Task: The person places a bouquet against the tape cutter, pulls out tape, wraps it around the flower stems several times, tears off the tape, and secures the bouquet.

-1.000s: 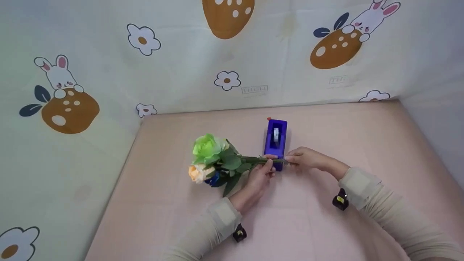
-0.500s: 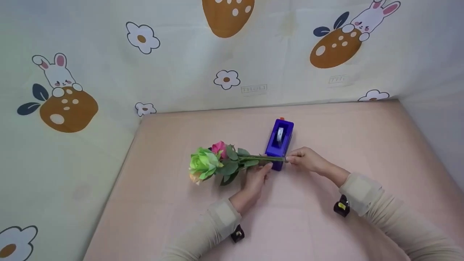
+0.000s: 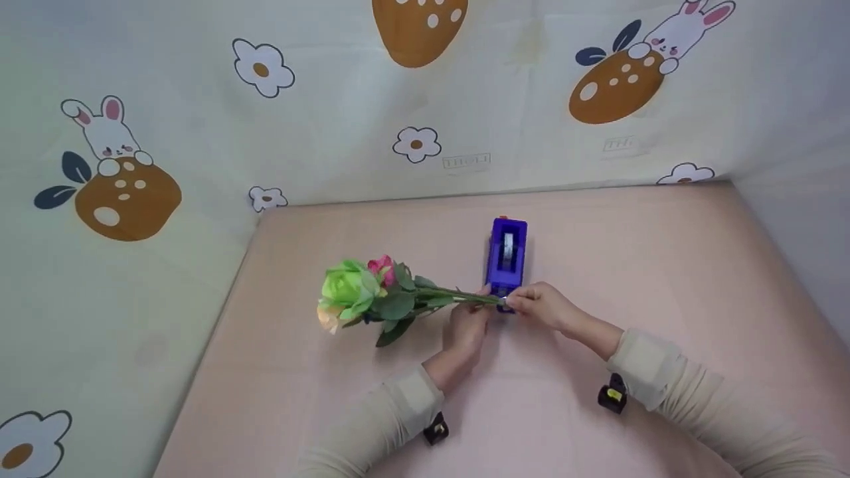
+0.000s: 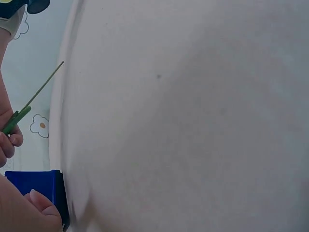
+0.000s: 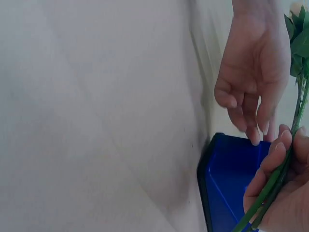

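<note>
In the head view, my right hand (image 3: 543, 305) grips a bunch of artificial flowers by the lower stems (image 3: 465, 296). Their heads point left: a green rose (image 3: 348, 287), a pink one (image 3: 382, 267) and a pale orange one (image 3: 328, 318). The stem ends jut out of the right fist in the right wrist view. Under the stems, my left hand (image 3: 466, 326) is at the near end of a blue tape dispenser (image 3: 508, 259). Its fingers hang loosely bent, fingertips right at the dispenser's edge (image 5: 236, 159), off the stems.
The dispenser bears a narrow tape roll (image 3: 508, 247) and stands on a pink-covered table (image 3: 597, 232). A printed cloth wall (image 3: 518, 99) rises behind the table and along its sides. Black wrist cameras (image 3: 612, 396) hang below both sleeves.
The left thumb has come off the stems. My right hand has carried the flowers a little left. The dispenser turned slightly clockwise, then back to nearly straight.
</note>
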Motion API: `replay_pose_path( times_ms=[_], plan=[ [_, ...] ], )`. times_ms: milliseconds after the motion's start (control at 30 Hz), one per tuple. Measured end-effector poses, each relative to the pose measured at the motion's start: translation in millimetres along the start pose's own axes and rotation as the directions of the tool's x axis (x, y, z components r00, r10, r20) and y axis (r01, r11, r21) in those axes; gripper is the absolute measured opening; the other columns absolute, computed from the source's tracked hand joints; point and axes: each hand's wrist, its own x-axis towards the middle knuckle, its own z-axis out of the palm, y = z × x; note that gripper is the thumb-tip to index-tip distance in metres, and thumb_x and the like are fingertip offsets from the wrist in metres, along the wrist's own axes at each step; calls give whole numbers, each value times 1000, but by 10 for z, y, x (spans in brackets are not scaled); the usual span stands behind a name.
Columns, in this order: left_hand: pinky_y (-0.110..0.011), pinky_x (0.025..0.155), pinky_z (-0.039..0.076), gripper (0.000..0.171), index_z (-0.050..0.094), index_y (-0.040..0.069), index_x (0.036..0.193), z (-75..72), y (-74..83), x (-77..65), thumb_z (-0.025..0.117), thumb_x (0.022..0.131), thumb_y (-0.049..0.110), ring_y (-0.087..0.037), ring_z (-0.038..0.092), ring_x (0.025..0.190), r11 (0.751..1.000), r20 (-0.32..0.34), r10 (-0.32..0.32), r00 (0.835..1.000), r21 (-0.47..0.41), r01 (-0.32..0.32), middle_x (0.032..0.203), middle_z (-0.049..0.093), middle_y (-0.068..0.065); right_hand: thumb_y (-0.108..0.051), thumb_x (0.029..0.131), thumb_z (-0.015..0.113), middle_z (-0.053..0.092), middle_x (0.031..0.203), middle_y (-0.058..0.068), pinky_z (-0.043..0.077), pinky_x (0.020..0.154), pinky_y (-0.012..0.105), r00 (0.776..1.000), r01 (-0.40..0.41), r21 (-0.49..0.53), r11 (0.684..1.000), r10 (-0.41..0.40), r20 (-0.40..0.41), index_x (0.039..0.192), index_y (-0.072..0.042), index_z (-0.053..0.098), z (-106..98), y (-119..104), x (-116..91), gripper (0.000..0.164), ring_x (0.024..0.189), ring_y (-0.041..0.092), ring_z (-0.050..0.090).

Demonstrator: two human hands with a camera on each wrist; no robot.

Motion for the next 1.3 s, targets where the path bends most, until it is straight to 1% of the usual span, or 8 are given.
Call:
replay_pose_path(
  times_ms=[100, 233, 400, 600, 700, 900, 1100, 1300],
  plan=[
    [-19, 52, 35, 37, 58, 12, 122, 2, -34, -27, 59, 85, 10, -8, 43, 56, 999, 20, 19, 1000, -37, -19, 82, 66, -4, -16, 93, 52, 47, 63, -2, 34, 55, 21, 1000, -8, -37, 999, 8, 0, 85, 12, 60, 37, 69, -5, 30, 59, 10, 40],
    [-19, 57, 38, 40, 53, 3, 126, -13, -60, -57, 58, 86, 4, -9, 48, 64, 990, 55, 68, 996, -126, -60, 114, 63, -13, -15, 93, 53, 49, 65, 0, 34, 55, 21, 1000, -21, -67, 998, 21, -3, 88, 12, 62, 57, 131, -30, 29, 59, 9, 41],
    [-19, 55, 38, 42, 53, 4, 125, -78, -61, -125, 58, 84, 4, -8, 45, 60, 994, 69, 53, 996, -97, -46, 110, 62, -11, -17, 92, 55, 52, 68, 0, 36, 56, 22, 1000, 9, -83, 997, -9, 4, 91, 10, 65, 53, 181, -36, 28, 61, 9, 42],
    [-22, 55, 34, 40, 54, 10, 120, -134, -14, -206, 63, 82, 17, -11, 44, 59, 981, 146, -61, 987, -174, 87, 80, 56, -1, -15, 89, 59, 63, 80, 14, 42, 60, 20, 999, 49, -92, 995, -49, 4, 92, 8, 67, 13, 215, -35, 25, 67, 8, 49],
    [-21, 57, 35, 32, 55, 12, 114, -130, 38, -213, 61, 86, 26, -10, 47, 62, 932, 182, -133, 974, -313, 186, 74, 55, 2, -14, 86, 62, 66, 87, 20, 45, 64, 19, 996, 82, -92, 992, -85, -22, 93, 9, 67, 5, 227, -29, 24, 71, 8, 54],
    [-18, 57, 39, 11, 53, 11, 92, -81, 105, -171, 51, 94, 21, -7, 50, 60, 759, 159, -178, 971, -605, 238, 72, 59, 6, -11, 79, 69, 67, 84, 17, 45, 65, 19, 982, 143, -138, 980, -158, -106, 87, 6, 69, 67, 240, 5, 19, 72, 10, 54],
    [-19, 55, 37, 13, 46, 13, 86, -42, 120, -123, 45, 97, 19, -6, 48, 58, 705, 114, -182, 977, -677, 211, 76, 57, 5, -9, 76, 72, 65, 77, 11, 43, 62, 21, 982, 114, -160, 981, -136, -132, 80, 4, 67, 105, 224, 15, 14, 68, 11, 51],
    [-18, 55, 34, 22, 47, 16, 78, -33, 118, -67, 42, 98, 22, -6, 41, 57, 654, 193, -171, 966, -711, 258, 71, 51, 6, -25, 90, 57, 51, 64, 0, 37, 53, 23, 998, 12, -195, 981, -1, 57, 81, 5, 61, 11, 192, 26, 32, 56, 10, 43]
  ],
)
